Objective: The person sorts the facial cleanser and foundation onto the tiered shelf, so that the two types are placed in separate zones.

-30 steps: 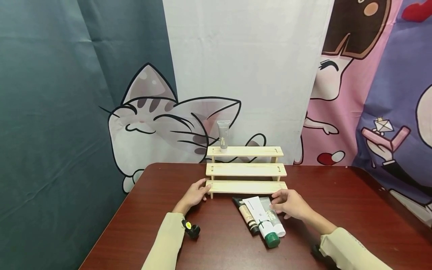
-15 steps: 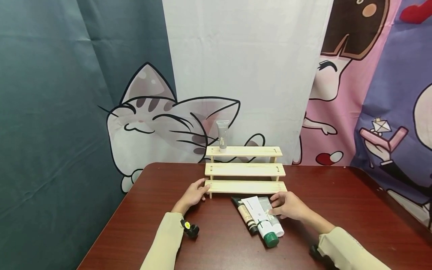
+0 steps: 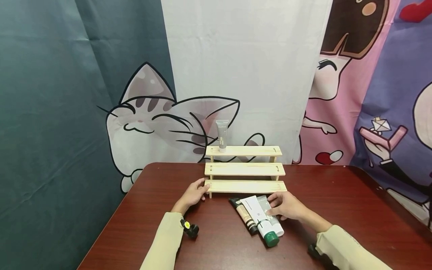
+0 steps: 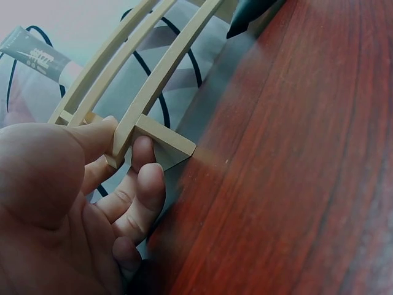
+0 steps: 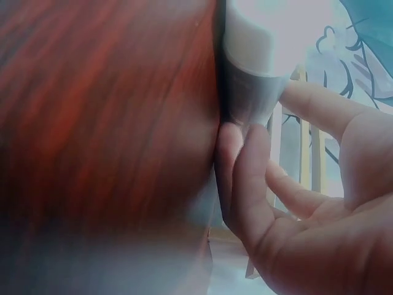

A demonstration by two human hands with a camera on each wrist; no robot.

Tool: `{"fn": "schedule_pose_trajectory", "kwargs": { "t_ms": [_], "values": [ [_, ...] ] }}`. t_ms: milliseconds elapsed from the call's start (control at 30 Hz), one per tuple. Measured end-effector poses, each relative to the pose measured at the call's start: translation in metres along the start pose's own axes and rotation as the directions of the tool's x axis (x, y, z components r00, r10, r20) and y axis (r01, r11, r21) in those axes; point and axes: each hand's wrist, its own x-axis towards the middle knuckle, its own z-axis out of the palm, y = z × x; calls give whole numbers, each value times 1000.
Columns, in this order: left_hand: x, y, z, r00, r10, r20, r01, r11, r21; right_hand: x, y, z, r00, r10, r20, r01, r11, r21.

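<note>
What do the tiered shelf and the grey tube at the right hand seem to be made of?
The shelf: apparently light, matte wood; its boards are pale yellow with slotted joints. The grey tube: probably soft, smooth plastic, flattened at one end; laminate is possible. Its white cap: likely rigid plastic, smoothly rounded.

"Identify the load-bearing surface."

"My work surface is a reddish-brown wood-grain table (image 3: 212, 245) with rounded far corners. A pale three-tier wooden rack (image 3: 244, 169) stands on it, facing me."

"State the rack load."

"Top tier (image 3: 253, 150), left end: one grey tube (image 3: 222, 135), upright, cap down."

"State the items laid on the table."

"In front of the rack I have three tubes, side by side, cap ends toward me. Left: black-and-beige tube (image 3: 245, 217). Centre: green-capped white tube (image 3: 260, 217). Right: white-capped second grey tube (image 3: 275, 222), partly behind the centre one from my viewpoint."
</note>
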Motion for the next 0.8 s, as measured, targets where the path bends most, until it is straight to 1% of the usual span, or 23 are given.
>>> {"fn": "schedule_pose_trajectory", "kwargs": {
  "t_ms": [167,267,400,500,600,800],
  "values": [
    [0,1,0,1000,-7,4,7,1000,11,0,1,0,1000,2,22,-2,1000,-3],
    [-1,1,0,1000,3,10,-3,1000,18,0,1,1,1000,6,22,-5,1000,-17],
    [-3,0,-1,1000,-2,15,2,1000,13,0,0,3,999,-11,36,12,999,-47],
    [-3,0,-2,1000,-18,10,18,1000,7,0,0,4,998,-36,52,39,998,-58],
    [-3,0,-2,1000,-11,10,11,1000,5,-2,-1,4,997,-44,58,47,998,-47],
    [1,-1,-1,1000,-4,12,4,1000,6,-6,-3,1,997,-33,67,35,999,-31]
  ]
}}
